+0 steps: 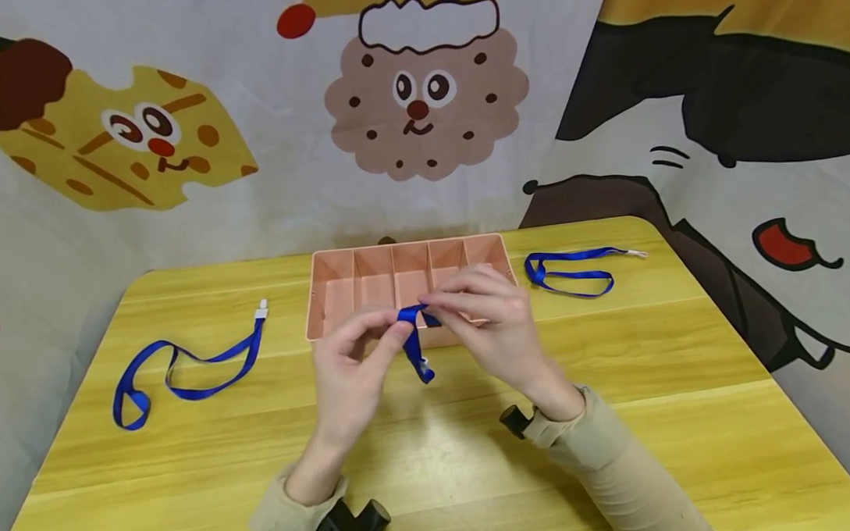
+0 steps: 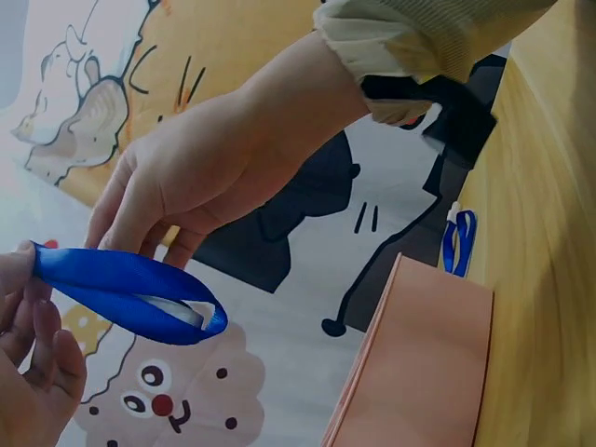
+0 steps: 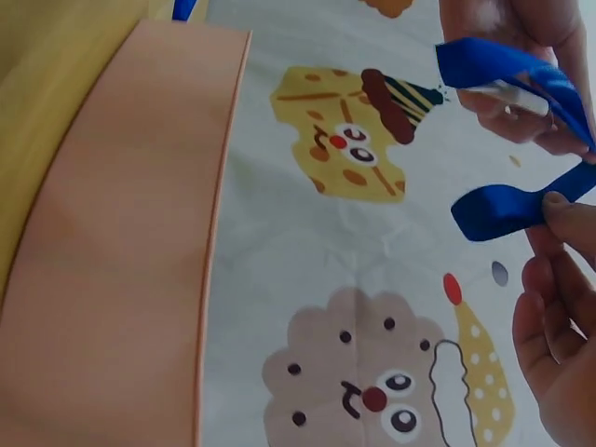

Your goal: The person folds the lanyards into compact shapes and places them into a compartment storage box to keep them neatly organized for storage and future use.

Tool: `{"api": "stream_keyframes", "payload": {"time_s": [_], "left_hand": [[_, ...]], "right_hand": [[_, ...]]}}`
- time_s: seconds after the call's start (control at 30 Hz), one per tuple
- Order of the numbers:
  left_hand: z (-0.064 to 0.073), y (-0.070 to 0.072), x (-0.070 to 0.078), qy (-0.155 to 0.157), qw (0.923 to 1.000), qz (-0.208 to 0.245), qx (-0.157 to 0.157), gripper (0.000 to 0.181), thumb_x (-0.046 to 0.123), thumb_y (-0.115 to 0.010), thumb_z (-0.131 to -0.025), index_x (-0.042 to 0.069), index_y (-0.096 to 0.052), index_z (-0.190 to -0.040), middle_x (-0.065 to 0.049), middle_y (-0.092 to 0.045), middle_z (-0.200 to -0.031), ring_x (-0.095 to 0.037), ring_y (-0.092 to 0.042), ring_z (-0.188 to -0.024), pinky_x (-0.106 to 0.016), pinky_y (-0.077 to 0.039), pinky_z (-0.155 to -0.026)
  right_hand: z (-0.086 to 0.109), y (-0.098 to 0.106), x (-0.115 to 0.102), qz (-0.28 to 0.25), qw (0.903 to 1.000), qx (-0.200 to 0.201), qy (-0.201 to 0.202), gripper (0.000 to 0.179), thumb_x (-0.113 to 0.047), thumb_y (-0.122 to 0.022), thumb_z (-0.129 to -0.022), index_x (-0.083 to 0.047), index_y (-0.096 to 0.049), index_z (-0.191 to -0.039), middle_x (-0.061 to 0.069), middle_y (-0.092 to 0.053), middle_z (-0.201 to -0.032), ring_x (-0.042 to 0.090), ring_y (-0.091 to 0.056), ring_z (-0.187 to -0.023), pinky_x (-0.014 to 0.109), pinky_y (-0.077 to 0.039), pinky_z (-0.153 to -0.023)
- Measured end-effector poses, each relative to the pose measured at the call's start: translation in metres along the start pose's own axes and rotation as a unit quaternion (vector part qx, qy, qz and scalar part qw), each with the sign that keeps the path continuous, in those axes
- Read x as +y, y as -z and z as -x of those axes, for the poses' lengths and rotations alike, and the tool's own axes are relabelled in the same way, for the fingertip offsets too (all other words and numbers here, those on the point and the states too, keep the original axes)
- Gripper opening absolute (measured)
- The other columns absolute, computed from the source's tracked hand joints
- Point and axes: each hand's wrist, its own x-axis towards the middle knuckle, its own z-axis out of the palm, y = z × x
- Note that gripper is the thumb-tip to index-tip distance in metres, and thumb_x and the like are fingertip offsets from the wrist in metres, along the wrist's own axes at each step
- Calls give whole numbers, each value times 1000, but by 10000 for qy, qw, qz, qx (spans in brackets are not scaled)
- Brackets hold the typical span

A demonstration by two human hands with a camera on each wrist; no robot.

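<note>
A folded blue lanyard [image 1: 412, 346] hangs between both hands, above the front edge of the pink box. My left hand [image 1: 348, 385] pinches one part of it between thumb and fingers. On the other side, my right hand [image 1: 496, 329] pinches the strap too, thumb against fingers, as the right wrist view shows with the blue strap [image 3: 498, 214] looping out of the grip. A white piece [image 2: 200, 314] shows inside the looped strap in the left wrist view.
Behind the hands stands a pink box [image 1: 315, 300] split into several compartments. One blue lanyard [image 1: 190, 394] with a white clip lies on the table at left; another lanyard [image 1: 572, 255] lies at right. A cartoon-printed cloth [image 1: 269, 216] hangs behind the wooden table [image 1: 214, 476].
</note>
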Motion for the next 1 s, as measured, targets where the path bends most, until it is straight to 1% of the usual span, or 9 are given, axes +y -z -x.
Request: {"api": "stream_keyframes", "payload": {"time_s": [0.1,0.2,0.3,0.43,0.5,0.6,0.8,0.9,1.0], "left_hand": [[-4,1,0,-161,9998,-8,87,9,-9,-71,-94,-18,-69,-93,21,-75,-95,2,-65,-80,-12,-52,-70],[-5,3,-1,-118,9999,6,92,9,-10,-70,-93,-19,-68,-92,21,-75,-93,3,-63,-77,-12,-51,-67],[-4,3,-1,215,9997,-48,-119,11,-7,-70,-95,-18,-68,-94,22,-74,-92,3,-62,-77,-13,-50,-67],[0,2,-1,940,9921,-295,-777,17,3,-70,-99,-14,-72,-101,22,-71,-92,-1,-63,-79,-18,-53,-73],[1,1,-1,1202,9861,-405,-1072,18,6,-69,-101,-11,-73,-104,19,-71,-93,-3,-64,-82,-20,-55,-77],[1,3,-1,1299,9823,-467,-1264,18,7,-68,-102,-10,-73,-106,15,-71,-95,-5,-65,-87,-23,-58,-84],[0,6,1,861,9873,-471,-1246,16,6,-68,-101,-10,-73,-104,22,-69,-93,-4,-63,-83,-22,-55,-78],[-1,5,2,399,9945,-323,-908,14,2,-68,-100,-11,-72,-101,24,-71,-95,-1,-62,-80,-19,-52,-72],[-4,4,4,-27,9987,-81,-506,10,-5,-69,-97,-14,-71,-97,22,-73,-96,1,-62,-79,-15,-51,-69]], "right_hand": [[2,-3,-3,-134,9997,-152,-169,17,10,-84,-78,1,-83,-93,13,-80,-87,24,-69,-84,25,-51,-74],[2,-4,-3,-145,9992,-230,-306,17,10,-84,-78,1,-83,-92,13,-80,-87,24,-71,-83,24,-53,-75],[-1,-1,-1,5,9995,-51,-318,14,10,-83,-80,2,-82,-91,15,-80,-86,23,-68,-78,23,-50,-71],[-5,10,3,229,9989,343,-200,4,2,-81,-88,3,-82,-92,18,-80,-87,25,-67,-79,22,-46,-67],[-7,15,3,339,9985,421,-106,11,-7,-78,-94,3,-83,-92,18,-80,-88,27,-68,-84,22,-46,-68],[-8,18,3,511,9980,363,22,22,-17,-74,-99,3,-83,-94,18,-80,-88,28,-69,-87,23,-47,-70],[-8,17,1,552,9980,302,-18,12,-9,-77,-95,2,-83,-94,16,-80,-88,27,-69,-88,23,-49,-73],[-7,13,0,426,9988,217,-78,5,-2,-80,-90,1,-83,-94,15,-80,-88,26,-68,-86,22,-49,-73],[-4,7,-1,245,9996,111,-117,12,7,-82,-83,0,-83,-93,14,-80,-87,25,-68,-84,23,-50,-74]]}}
